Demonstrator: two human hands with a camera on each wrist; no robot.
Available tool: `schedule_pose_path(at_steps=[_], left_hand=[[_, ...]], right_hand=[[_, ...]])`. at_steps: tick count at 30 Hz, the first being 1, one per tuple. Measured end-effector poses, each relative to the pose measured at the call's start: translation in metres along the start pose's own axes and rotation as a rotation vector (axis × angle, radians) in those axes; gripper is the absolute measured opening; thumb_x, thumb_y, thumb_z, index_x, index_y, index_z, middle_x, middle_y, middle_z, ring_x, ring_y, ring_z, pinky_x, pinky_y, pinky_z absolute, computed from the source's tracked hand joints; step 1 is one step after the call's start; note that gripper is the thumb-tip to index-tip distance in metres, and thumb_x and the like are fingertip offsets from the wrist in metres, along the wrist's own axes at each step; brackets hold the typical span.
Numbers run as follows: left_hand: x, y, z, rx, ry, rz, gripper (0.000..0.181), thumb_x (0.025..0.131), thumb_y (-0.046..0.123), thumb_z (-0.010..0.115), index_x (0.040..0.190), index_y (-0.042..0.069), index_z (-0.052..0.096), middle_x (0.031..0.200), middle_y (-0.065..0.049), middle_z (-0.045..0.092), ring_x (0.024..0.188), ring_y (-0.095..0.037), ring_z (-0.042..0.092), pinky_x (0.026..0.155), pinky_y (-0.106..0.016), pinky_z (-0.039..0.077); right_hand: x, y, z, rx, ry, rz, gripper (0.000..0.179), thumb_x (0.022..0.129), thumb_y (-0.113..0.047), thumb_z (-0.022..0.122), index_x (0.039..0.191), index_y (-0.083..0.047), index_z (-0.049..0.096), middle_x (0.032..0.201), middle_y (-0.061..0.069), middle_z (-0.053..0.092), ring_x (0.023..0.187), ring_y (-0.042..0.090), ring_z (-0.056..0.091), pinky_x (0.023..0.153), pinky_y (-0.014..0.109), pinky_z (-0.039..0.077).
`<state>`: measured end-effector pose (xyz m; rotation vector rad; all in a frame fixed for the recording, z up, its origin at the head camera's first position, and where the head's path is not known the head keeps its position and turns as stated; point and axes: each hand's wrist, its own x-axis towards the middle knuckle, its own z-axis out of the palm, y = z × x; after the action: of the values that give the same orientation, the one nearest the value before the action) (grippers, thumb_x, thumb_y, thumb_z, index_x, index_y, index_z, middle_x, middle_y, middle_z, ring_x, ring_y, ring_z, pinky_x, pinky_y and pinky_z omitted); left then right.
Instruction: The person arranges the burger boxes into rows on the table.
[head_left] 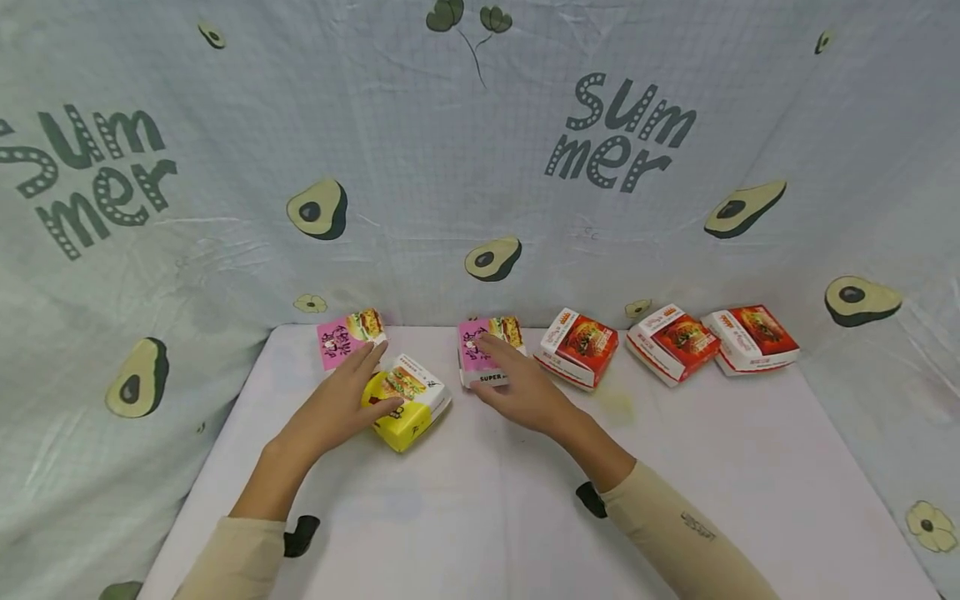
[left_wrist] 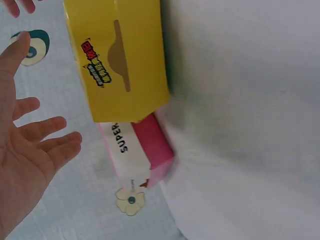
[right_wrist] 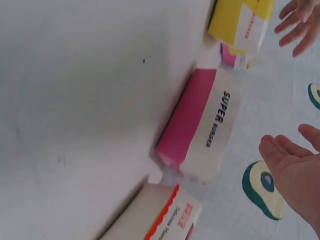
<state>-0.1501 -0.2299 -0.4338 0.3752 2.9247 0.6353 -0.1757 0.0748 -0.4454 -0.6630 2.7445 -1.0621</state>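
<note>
My left hand point(head_left: 337, 406) hovers by a yellow and white burger box point(head_left: 412, 423), its fingers extended. The left wrist view shows space between those fingers and the yellow box point(left_wrist: 122, 65). Behind it lies a pink burger box point(head_left: 347, 337), partly hidden by the hand and the yellow box. Over another pink and white burger box point(head_left: 471, 354) reaches my right hand point(head_left: 531, 396), fingers loosely extended. In the right wrist view, that SUPER BURGER box point(right_wrist: 205, 122) stands apart from the hand point(right_wrist: 295, 172). Neither hand holds anything.
Three red and white burger boxes stand along the back right: one closest to my right hand point(head_left: 577, 348), one in the middle point(head_left: 673, 343), one at the far end point(head_left: 752, 340). They rest on a white table point(head_left: 480, 517). A printed cloth point(head_left: 420, 167) hangs behind.
</note>
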Motion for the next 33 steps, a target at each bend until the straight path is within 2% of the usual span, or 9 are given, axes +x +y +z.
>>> schedule_pose_path(at_steps=[7, 12, 20, 26, 33], left_hand=[[-0.005, -0.013, 0.005, -0.12, 0.045, -0.003, 0.096, 0.088, 0.038, 0.082, 0.162, 0.009, 0.028, 0.162, -0.019, 0.04, 0.145, -0.041, 0.044, 0.115, -0.062, 0.04], [-0.008, -0.02, 0.008, -0.169, 0.062, -0.006, 0.095, 0.084, 0.035, 0.087, 0.159, 0.007, 0.036, 0.155, -0.02, 0.05, 0.139, -0.041, 0.051, 0.111, -0.059, 0.046], [-0.01, -0.026, 0.008, -0.225, 0.052, -0.037, 0.077, 0.088, 0.029, 0.084, 0.15, 0.001, 0.047, 0.145, -0.023, 0.059, 0.129, -0.044, 0.059, 0.104, -0.057, 0.052], [-0.012, -0.027, 0.009, -0.257, 0.01, -0.094, 0.061, 0.094, 0.029, 0.077, 0.144, 0.002, 0.055, 0.144, -0.022, 0.059, 0.123, -0.044, 0.061, 0.095, -0.052, 0.059], [-0.011, -0.026, 0.013, -0.249, 0.013, -0.133, 0.05, 0.096, 0.018, 0.074, 0.141, 0.001, 0.059, 0.138, -0.022, 0.062, 0.12, -0.042, 0.063, 0.091, -0.046, 0.062]], right_hand=[[0.006, -0.003, 0.017, 0.149, -0.032, -0.008, 0.071, 0.098, -0.035, 0.07, 0.16, -0.021, 0.039, 0.167, -0.001, 0.036, 0.155, 0.022, 0.033, 0.121, 0.051, 0.037], [0.01, -0.007, 0.029, 0.188, -0.071, -0.024, 0.068, 0.099, -0.035, 0.07, 0.159, -0.02, 0.042, 0.165, 0.0, 0.04, 0.154, 0.021, 0.035, 0.122, 0.047, 0.037], [0.016, -0.012, 0.048, 0.125, -0.118, -0.037, 0.062, 0.102, -0.032, 0.067, 0.157, -0.018, 0.044, 0.164, 0.003, 0.041, 0.153, 0.022, 0.037, 0.124, 0.044, 0.034], [0.019, -0.017, 0.057, 0.018, -0.162, -0.05, 0.056, 0.104, -0.035, 0.061, 0.155, -0.018, 0.047, 0.166, 0.004, 0.038, 0.154, 0.025, 0.036, 0.124, 0.051, 0.033], [0.02, -0.018, 0.063, -0.039, -0.174, -0.068, 0.051, 0.105, -0.034, 0.059, 0.152, -0.014, 0.052, 0.164, 0.007, 0.042, 0.152, 0.026, 0.038, 0.123, 0.047, 0.036]])
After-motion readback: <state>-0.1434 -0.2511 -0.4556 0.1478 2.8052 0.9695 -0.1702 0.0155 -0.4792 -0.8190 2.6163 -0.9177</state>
